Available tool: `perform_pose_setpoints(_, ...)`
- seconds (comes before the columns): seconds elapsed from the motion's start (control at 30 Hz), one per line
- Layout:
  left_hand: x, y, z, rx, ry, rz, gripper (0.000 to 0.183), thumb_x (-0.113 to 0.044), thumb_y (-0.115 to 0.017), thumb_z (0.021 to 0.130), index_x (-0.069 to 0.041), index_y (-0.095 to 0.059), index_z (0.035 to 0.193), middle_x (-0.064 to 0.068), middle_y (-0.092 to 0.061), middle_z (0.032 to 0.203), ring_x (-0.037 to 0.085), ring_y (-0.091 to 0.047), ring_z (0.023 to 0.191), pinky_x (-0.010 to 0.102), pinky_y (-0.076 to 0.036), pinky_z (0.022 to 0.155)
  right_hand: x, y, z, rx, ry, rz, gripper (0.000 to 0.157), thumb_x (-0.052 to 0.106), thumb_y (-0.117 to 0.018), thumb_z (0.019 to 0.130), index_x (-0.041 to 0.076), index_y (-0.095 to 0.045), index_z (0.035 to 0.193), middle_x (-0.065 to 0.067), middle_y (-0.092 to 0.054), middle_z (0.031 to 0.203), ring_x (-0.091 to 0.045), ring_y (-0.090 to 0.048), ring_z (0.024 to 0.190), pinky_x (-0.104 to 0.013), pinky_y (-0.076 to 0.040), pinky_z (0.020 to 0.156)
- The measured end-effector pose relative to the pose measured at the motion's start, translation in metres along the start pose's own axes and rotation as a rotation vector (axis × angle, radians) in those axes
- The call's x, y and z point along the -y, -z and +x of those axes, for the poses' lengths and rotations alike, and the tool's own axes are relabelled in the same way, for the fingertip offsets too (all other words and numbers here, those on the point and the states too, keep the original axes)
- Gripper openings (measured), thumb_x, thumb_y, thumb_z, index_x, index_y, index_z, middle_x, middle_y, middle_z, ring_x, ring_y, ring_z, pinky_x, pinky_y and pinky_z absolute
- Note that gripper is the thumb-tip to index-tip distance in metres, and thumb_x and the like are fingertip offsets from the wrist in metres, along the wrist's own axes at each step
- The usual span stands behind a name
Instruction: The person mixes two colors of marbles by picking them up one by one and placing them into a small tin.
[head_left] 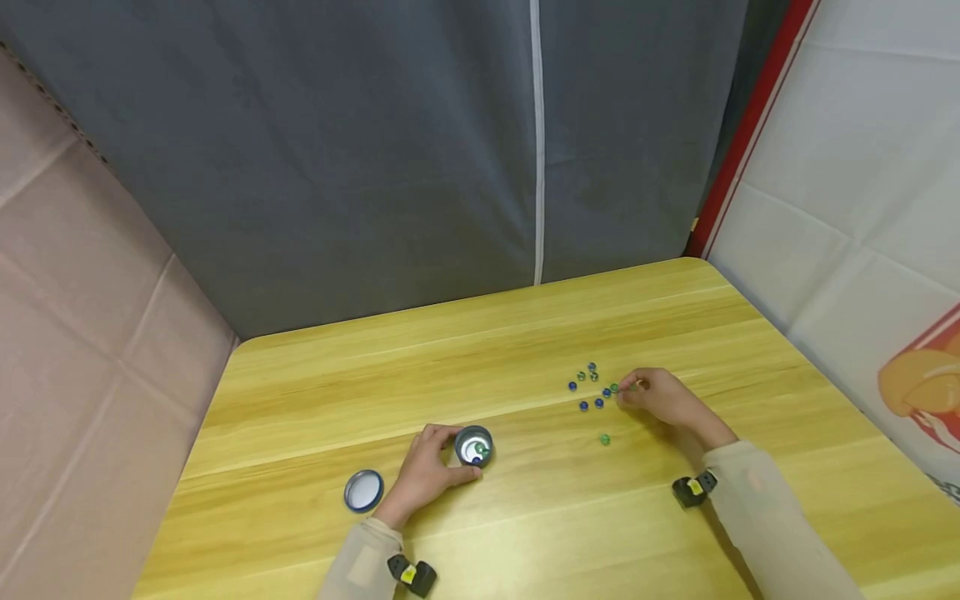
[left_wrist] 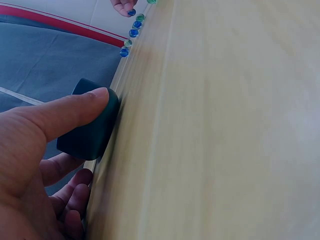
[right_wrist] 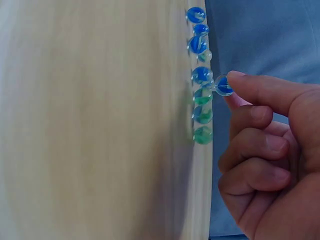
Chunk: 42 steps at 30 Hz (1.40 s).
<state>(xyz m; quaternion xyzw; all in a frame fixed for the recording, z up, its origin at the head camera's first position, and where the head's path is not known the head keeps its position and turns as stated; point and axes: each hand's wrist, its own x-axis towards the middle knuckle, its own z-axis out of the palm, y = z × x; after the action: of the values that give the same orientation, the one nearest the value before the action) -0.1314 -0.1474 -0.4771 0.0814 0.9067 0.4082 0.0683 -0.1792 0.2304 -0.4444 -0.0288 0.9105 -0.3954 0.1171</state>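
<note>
My left hand [head_left: 431, 471] holds a small dark round tin [left_wrist: 90, 137] upright on the table, thumb on one side and fingers on the other. Looking into it from the head view, I see green and blue marbles [head_left: 480, 450] on its pale bottom. Over at the right, my right hand [head_left: 660, 398] pinches a clear marble with a blue swirl [right_wrist: 224, 86] between thumb and index finger, the other fingers curled. Beside that hand lies a loose group of blue and green marbles [head_left: 598, 403]. One green marble [head_left: 605, 439] sits apart, nearer to me.
A round lid [head_left: 363, 490] with a blue rim lies inside up, left of my left hand. The wooden table [head_left: 525, 517] ends at a grey curtain [head_left: 390, 167] behind, with pale cloth walls on both sides.
</note>
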Motion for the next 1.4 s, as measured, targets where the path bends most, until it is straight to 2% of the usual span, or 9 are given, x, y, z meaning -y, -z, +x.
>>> perform_pose_setpoints(0.1,0.000,0.000,0.001,0.000,-0.006,0.001,0.067,-0.040,-0.082,0.061,-0.017,-0.059,0.118,0.001,-0.052,0.108,0.022,-0.048,0.105,0.042,-0.042,0.087,0.006,0.000,0.000,-0.018,0.014,-0.008,0.020,0.018,-0.059,0.089,0.003,-0.062,0.102,-0.007,-0.055,0.085,-0.016,-0.040,0.068,-0.026,-0.035,0.056)
perform_pose_setpoints(0.23,0.000,-0.001,0.002,0.004,-0.007,0.005,0.067,-0.040,-0.082,0.061,-0.017,-0.058,0.119,0.002,-0.052,0.108,0.022,-0.047,0.105,0.043,-0.043,0.087,0.013,-0.003,0.000,-0.019,0.038,0.005,0.020,0.020,-0.060,0.088,0.004,-0.063,0.100,-0.001,-0.044,0.071,-0.014,-0.036,0.062,-0.025,-0.032,0.052)
perform_pose_setpoints(0.4,0.000,-0.001,0.002,0.009,0.005,-0.003,0.068,-0.040,-0.082,0.060,-0.017,-0.058,0.119,0.002,-0.052,0.109,0.022,-0.047,0.106,0.043,-0.043,0.087,0.020,-0.010,0.001,0.007,0.063,0.043,0.020,0.023,-0.060,0.089,0.006,-0.063,0.100,0.002,-0.034,0.064,-0.012,-0.032,0.057,-0.023,-0.029,0.049)
perform_pose_setpoints(0.73,0.001,-0.001,0.001,0.015,0.014,-0.007,0.067,-0.040,-0.082,0.060,-0.017,-0.058,0.119,0.002,-0.052,0.109,0.023,-0.046,0.107,0.044,-0.043,0.087,0.046,-0.026,-0.003,0.066,0.154,0.112,0.021,0.023,-0.059,0.090,0.006,-0.063,0.101,0.003,-0.034,0.058,-0.008,-0.028,0.048,-0.021,-0.028,0.046)
perform_pose_setpoints(0.93,-0.001,-0.001,0.001,0.016,0.023,-0.009,0.068,-0.039,-0.083,0.060,-0.018,-0.058,0.119,0.002,-0.052,0.110,0.022,-0.046,0.107,0.043,-0.043,0.087,0.065,-0.036,-0.003,0.095,0.173,0.124,0.021,0.026,-0.060,0.089,0.009,-0.063,0.100,0.002,-0.035,0.060,-0.011,-0.030,0.052,-0.023,-0.031,0.050)
perform_pose_setpoints(1.17,-0.003,0.000,0.000,-0.010,-0.006,0.004,0.066,-0.037,-0.083,0.060,-0.016,-0.059,0.118,0.002,-0.053,0.110,0.022,-0.048,0.104,0.042,-0.042,0.087,0.085,-0.050,0.001,0.113,0.212,0.160,0.019,0.025,-0.063,0.087,0.009,-0.064,0.098,0.003,-0.034,0.057,-0.009,-0.027,0.048,-0.020,-0.027,0.045)
perform_pose_setpoints(1.4,-0.002,-0.001,0.001,-0.004,0.002,0.002,0.067,-0.038,-0.083,0.060,-0.016,-0.059,0.118,0.002,-0.053,0.110,0.022,-0.048,0.105,0.042,-0.043,0.087,0.103,-0.067,0.003,0.129,0.238,0.152,0.015,0.023,-0.064,0.086,0.011,-0.064,0.095,0.003,-0.037,0.056,-0.010,-0.032,0.049,-0.019,-0.028,0.045)
